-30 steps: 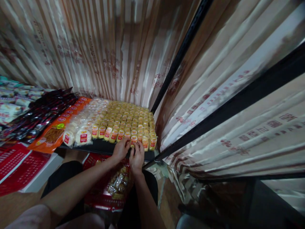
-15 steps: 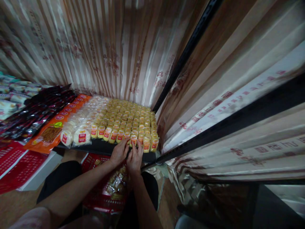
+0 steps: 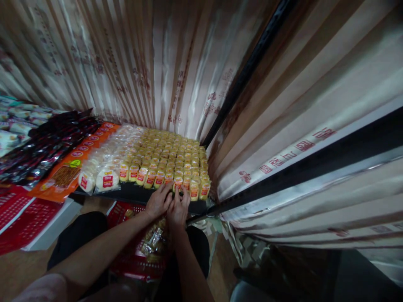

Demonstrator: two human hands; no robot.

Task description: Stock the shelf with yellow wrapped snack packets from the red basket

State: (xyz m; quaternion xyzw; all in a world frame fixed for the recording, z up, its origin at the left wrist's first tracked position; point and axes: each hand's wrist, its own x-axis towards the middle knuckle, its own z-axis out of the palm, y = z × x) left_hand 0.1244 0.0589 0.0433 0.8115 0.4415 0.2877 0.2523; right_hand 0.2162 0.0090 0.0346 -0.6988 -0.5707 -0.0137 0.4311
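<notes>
One red basket (image 3: 122,265) nearest me. Left hand (image 3: 158,203) and right hand (image 3: 177,211) beyond it, fingers bent at front packet (image 3: 178,181) near shelf (image 3: 134,191) edge; gripping or merely touching, cannot tell. Uneven push could tip packet off edge. Packet small, yellow, clear-wrapped, red-labelled. Similar rows (image 3: 166,153) behind; pleated curtain (image 3: 163,63) farthest.

Left of the left hand (image 3: 158,202), there is room above the near strip of the shelf (image 3: 134,191). Beyond it, tight packets (image 3: 160,157) obstruct; on the right, the pole (image 3: 302,170); far, the curtain (image 3: 160,84).
</notes>
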